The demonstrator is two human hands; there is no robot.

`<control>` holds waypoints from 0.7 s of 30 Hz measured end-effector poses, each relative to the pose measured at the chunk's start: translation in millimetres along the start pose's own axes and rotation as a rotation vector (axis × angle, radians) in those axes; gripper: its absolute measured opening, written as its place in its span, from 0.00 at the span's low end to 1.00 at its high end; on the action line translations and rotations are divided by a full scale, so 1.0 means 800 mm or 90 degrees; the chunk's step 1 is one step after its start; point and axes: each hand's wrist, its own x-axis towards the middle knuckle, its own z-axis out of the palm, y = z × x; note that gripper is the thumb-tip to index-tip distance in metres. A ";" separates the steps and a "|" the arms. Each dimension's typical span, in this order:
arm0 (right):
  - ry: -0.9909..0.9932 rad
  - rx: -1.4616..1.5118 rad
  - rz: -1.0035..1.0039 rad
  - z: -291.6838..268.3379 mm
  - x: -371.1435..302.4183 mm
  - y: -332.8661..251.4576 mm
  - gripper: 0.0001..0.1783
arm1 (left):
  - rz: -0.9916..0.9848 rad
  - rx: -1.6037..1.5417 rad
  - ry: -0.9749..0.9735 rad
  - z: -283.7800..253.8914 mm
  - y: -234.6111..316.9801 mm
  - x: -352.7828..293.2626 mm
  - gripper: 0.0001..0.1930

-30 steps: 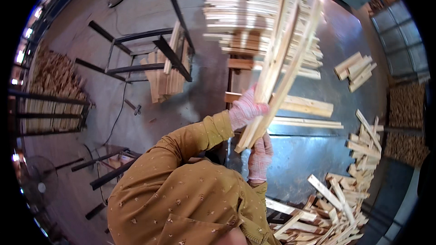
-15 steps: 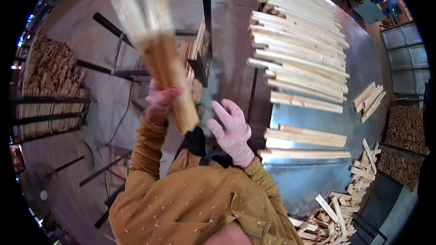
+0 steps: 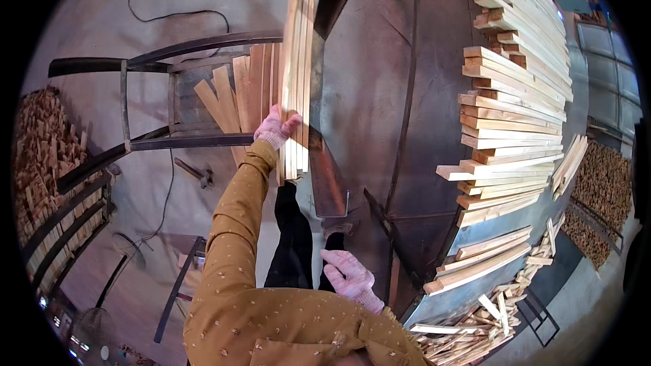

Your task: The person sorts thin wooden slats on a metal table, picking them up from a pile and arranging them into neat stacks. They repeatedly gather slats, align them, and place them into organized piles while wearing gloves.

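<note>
1. left arm: reaches forward from the body, nearly straight, its mustard patterned sleeve (image 3: 234,224) ending just short of the black metal frame (image 3: 190,141), which serves as reference below.
2. left hand (image 3: 277,127): at the right end of the frame, in what looks like a thin pinkish knit glove. fingers closed about the held strips (image 3: 291,61), thumb laid across their face; how many pieces are within the grasp cannot be told.
3. right hand (image 3: 349,276): nearer the body than the frame and to its right, forearm bent low. fingers loosely curled and parted, nothing seen in them.
4. held strips: at the right end of the frame, running lengthwise away from the person. long, narrow, straight, pale yellow wood; one runs beyond the upper edge of view. near ends slightly uneven. whether the frame bears their weight cannot be told.
5. stacked strips (image 3: 258,85): within the frame, left of the held strips, browner in tone; the leftmost pieces fan out at an angle.
6. metal-topped table (image 3: 437,308): well to the right of the frame, bearing a row of pale strips (image 3: 515,115) with staggered ends, and a jumbled heap of offcuts (image 3: 468,346).
7. hammer (image 3: 194,172): on the floor, just on the person's side of the frame.
</note>
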 end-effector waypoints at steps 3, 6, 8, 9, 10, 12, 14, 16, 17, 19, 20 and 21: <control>0.029 0.017 0.038 -0.013 -0.012 0.004 0.19 | -0.019 -0.139 0.131 -0.017 -0.046 0.044 0.21; 0.125 -0.069 -0.017 -0.035 -0.046 0.029 0.18 | -0.132 -0.339 -0.096 -0.051 0.015 0.067 0.07; 0.223 -0.018 0.095 -0.057 -0.080 0.024 0.17 | -0.023 -0.084 -0.113 -0.062 0.043 0.066 0.07; 0.295 0.025 0.110 -0.066 -0.101 0.036 0.18 | 0.018 0.007 -0.107 -0.068 0.054 0.070 0.08; 0.400 0.061 0.115 -0.071 -0.126 0.055 0.19 | 0.054 0.085 -0.091 -0.077 0.067 0.076 0.09; 0.611 -0.236 0.094 -0.139 -0.139 0.081 0.22 | 0.129 0.228 0.033 -0.115 0.086 0.074 0.12; 0.908 -0.187 0.244 -0.182 -0.175 0.147 0.41 | 0.256 0.393 0.203 -0.133 0.129 0.048 0.16; 1.015 -0.020 0.464 -0.244 -0.201 0.186 0.51 | 0.495 0.417 0.327 -0.127 0.187 -0.033 0.20; 1.066 0.039 0.488 -0.246 -0.213 0.235 0.55 | 0.643 0.397 0.359 -0.105 0.229 -0.098 0.22; 0.858 -0.067 0.617 -0.276 -0.197 0.245 0.56 | 0.801 0.326 0.418 -0.037 0.323 -0.283 0.22; 0.854 -0.040 0.541 -0.279 -0.188 0.264 0.57 | 0.827 0.292 0.419 0.018 0.374 -0.378 0.20; 0.847 -0.003 0.457 -0.277 -0.176 0.284 0.58 | 0.859 0.258 0.430 0.069 0.427 -0.480 0.18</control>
